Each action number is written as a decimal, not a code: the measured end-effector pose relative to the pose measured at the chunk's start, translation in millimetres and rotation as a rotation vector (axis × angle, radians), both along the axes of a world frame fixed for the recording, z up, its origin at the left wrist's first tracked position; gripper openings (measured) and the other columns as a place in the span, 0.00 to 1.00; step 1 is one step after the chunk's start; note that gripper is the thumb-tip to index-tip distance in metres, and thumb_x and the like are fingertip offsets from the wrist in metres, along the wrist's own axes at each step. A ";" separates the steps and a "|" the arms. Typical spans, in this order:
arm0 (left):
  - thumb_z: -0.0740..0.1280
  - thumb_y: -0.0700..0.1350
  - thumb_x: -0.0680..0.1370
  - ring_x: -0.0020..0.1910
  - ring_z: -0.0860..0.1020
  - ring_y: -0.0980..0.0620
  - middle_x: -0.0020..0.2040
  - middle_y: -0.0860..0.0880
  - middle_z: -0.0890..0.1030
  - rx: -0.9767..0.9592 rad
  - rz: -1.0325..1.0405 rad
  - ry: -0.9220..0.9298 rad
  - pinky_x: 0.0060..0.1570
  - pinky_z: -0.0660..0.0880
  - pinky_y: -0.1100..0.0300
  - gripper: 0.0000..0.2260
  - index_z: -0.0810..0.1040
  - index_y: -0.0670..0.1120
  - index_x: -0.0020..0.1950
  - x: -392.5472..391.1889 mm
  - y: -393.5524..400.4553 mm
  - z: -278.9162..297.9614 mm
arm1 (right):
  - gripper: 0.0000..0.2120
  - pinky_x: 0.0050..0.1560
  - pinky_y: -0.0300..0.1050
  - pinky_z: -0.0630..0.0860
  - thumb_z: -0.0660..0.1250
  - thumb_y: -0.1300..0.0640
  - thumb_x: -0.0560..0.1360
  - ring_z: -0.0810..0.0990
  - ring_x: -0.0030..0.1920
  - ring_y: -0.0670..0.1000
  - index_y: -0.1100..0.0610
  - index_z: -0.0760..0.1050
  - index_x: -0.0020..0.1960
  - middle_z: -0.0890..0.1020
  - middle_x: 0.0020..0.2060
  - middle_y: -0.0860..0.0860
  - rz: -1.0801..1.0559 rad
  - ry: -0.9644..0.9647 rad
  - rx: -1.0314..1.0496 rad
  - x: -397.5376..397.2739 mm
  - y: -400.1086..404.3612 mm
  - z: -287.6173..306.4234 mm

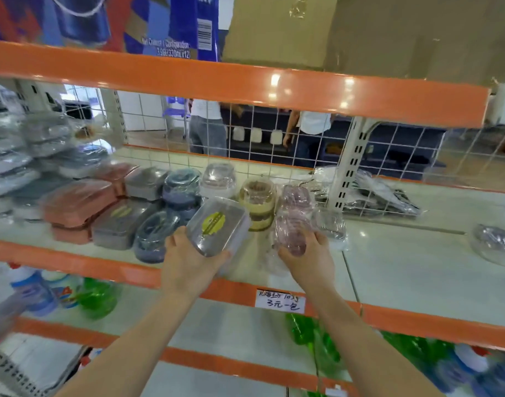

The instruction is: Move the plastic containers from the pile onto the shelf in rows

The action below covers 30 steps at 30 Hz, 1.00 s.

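My left hand [188,257] grips a clear rectangular container with a yellow-green label [217,226], tilted above the front of the shelf [417,270]. My right hand [305,257] holds a pinkish wrapped container [292,233] that rests on the shelf just to the right. Behind them stand rows of containers: orange ones [79,203], grey ones [122,222], blue-grey ones [159,233], a clear one [218,176] and a beige round one [258,196]. A small clear container [331,223] sits right of the pink one.
A pile of wrapped grey containers [25,156] fills the shelf's left end. Plastic-wrapped items [388,196] lie by a white upright [350,167] and wire grid. A clear bowl [496,245] sits far right. Two people stand behind the grid. Bottles fill the lower shelf.
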State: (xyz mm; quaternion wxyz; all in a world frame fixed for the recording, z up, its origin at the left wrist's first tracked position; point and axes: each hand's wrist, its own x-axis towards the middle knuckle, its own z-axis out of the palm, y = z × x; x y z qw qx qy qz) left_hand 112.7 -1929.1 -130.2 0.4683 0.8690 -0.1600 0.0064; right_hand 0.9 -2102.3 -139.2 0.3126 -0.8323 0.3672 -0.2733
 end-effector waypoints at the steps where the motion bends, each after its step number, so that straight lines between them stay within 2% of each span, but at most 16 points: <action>1: 0.78 0.54 0.63 0.66 0.68 0.43 0.67 0.43 0.66 -0.007 -0.008 0.001 0.62 0.67 0.50 0.43 0.62 0.42 0.72 3.5 -3.5 -0.3 | 0.27 0.51 0.47 0.77 0.71 0.43 0.70 0.76 0.50 0.49 0.48 0.69 0.66 0.68 0.60 0.47 -0.018 0.016 -0.008 5.7 -2.2 -0.9; 4: 0.77 0.56 0.63 0.66 0.69 0.42 0.67 0.44 0.66 0.005 -0.010 -0.009 0.61 0.67 0.49 0.44 0.61 0.43 0.72 14.6 -11.2 -1.6 | 0.29 0.59 0.54 0.74 0.69 0.39 0.70 0.71 0.61 0.57 0.48 0.68 0.67 0.66 0.66 0.54 -0.083 0.076 -0.046 19.0 -6.7 -6.8; 6: 0.77 0.56 0.63 0.66 0.69 0.42 0.68 0.44 0.65 0.028 -0.007 0.004 0.62 0.68 0.48 0.44 0.61 0.44 0.73 22.5 -16.0 -2.0 | 0.29 0.62 0.52 0.70 0.68 0.39 0.71 0.66 0.64 0.58 0.50 0.68 0.68 0.65 0.67 0.55 -0.130 0.127 -0.081 22.6 -9.5 -8.6; 11: 0.77 0.57 0.63 0.66 0.69 0.40 0.70 0.43 0.64 0.080 -0.013 0.014 0.62 0.69 0.46 0.46 0.59 0.44 0.74 36.2 -24.9 -3.0 | 0.28 0.65 0.50 0.65 0.66 0.39 0.72 0.62 0.67 0.58 0.52 0.68 0.67 0.64 0.68 0.56 -0.118 0.196 -0.159 25.4 -16.6 -6.1; 16: 0.78 0.57 0.64 0.66 0.70 0.39 0.70 0.41 0.64 0.084 -0.037 0.000 0.61 0.69 0.46 0.46 0.60 0.42 0.74 47.4 -24.7 -5.0 | 0.25 0.65 0.51 0.65 0.66 0.45 0.74 0.58 0.69 0.58 0.45 0.66 0.69 0.60 0.72 0.52 -0.017 0.231 -0.175 30.0 -10.4 -3.4; 22: 0.77 0.57 0.63 0.65 0.70 0.38 0.69 0.41 0.64 0.126 -0.104 -0.008 0.61 0.70 0.44 0.46 0.60 0.41 0.74 59.9 -23.0 -5.4 | 0.25 0.67 0.52 0.63 0.66 0.46 0.73 0.56 0.71 0.57 0.46 0.67 0.69 0.61 0.72 0.50 -0.039 0.243 -0.156 30.4 -8.4 -2.1; 26: 0.77 0.57 0.64 0.68 0.67 0.40 0.71 0.42 0.62 0.177 -0.146 -0.012 0.63 0.69 0.44 0.47 0.57 0.42 0.75 66.0 -16.6 -2.8 | 0.26 0.72 0.52 0.53 0.65 0.46 0.73 0.53 0.73 0.59 0.46 0.65 0.70 0.61 0.73 0.53 -0.090 0.337 -0.204 38.6 -3.3 5.8; 30: 0.76 0.58 0.65 0.69 0.66 0.41 0.71 0.42 0.62 0.173 -0.175 -0.042 0.65 0.67 0.45 0.47 0.56 0.43 0.75 72.8 -3.3 1.6 | 0.26 0.71 0.51 0.54 0.66 0.48 0.74 0.55 0.72 0.57 0.50 0.66 0.70 0.65 0.70 0.53 -0.098 0.261 -0.227 50.0 8.0 22.5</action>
